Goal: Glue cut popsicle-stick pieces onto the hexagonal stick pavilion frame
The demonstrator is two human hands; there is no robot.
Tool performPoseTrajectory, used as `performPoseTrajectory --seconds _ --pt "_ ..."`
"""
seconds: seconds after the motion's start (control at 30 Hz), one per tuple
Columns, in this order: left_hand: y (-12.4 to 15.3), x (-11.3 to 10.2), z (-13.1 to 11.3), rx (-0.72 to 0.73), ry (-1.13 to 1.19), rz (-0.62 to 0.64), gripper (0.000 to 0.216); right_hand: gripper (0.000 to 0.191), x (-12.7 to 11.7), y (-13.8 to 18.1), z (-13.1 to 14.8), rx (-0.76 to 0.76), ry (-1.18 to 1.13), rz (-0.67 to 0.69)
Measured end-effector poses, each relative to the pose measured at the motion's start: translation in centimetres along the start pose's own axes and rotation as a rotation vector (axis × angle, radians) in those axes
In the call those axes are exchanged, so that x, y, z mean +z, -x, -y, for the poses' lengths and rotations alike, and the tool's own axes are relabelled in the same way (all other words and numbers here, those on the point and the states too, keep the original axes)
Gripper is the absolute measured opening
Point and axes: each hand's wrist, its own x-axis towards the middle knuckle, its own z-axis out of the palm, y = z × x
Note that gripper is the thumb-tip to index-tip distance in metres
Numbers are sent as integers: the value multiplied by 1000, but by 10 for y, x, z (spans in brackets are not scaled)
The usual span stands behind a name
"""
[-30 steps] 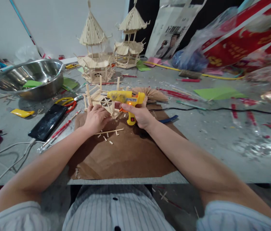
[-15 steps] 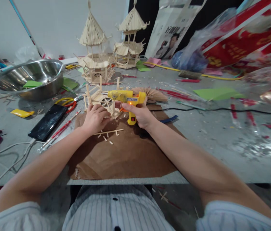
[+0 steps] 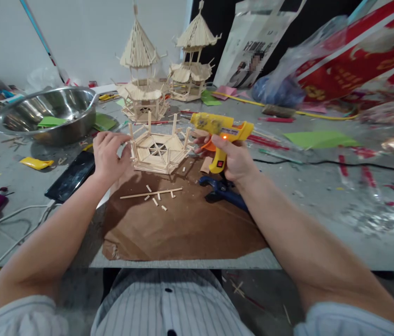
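Note:
A low hexagonal frame of wooden sticks (image 3: 158, 151) stands on the far edge of a brown paper sheet (image 3: 183, 224). My left hand (image 3: 107, 156) is just left of the frame, fingers curled and parted, its fingertips close to the frame's left posts; no grip shows. My right hand (image 3: 233, 161) is closed round the handle of a yellow glue gun (image 3: 219, 130), whose nozzle points left toward the frame's right side. An orange light glows on the gun. Short loose sticks (image 3: 155, 193) lie on the paper in front of the frame.
Two finished stick pagodas (image 3: 142, 79) (image 3: 191, 65) stand behind. A steel bowl (image 3: 46, 114) sits at the left, a black phone (image 3: 72, 175) beside my left wrist, blue pliers (image 3: 223, 191) under my right wrist. A black cord (image 3: 322, 163) runs right. Coloured paper scraps and plastic litter the grey table (image 3: 322, 210).
My left hand came off the frame and moved left. My right hand pulled the glue gun away to the right and tilted it. The frame now shows in full.

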Motion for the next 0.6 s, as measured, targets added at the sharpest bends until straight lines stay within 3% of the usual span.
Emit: performPoseTrajectory --seconds 0.17,0.23,0.6 --pt "6 2 -6 201 -33 230 22 26 -13 -6 4 13 13 -40" --pt "8 2 -5 232 -15 256 24 26 -20 -10 5 20 -1 -59" --pt "1 -3 10 -56 13 -104 20 32 -58 -36 -13 196 -12 -138"
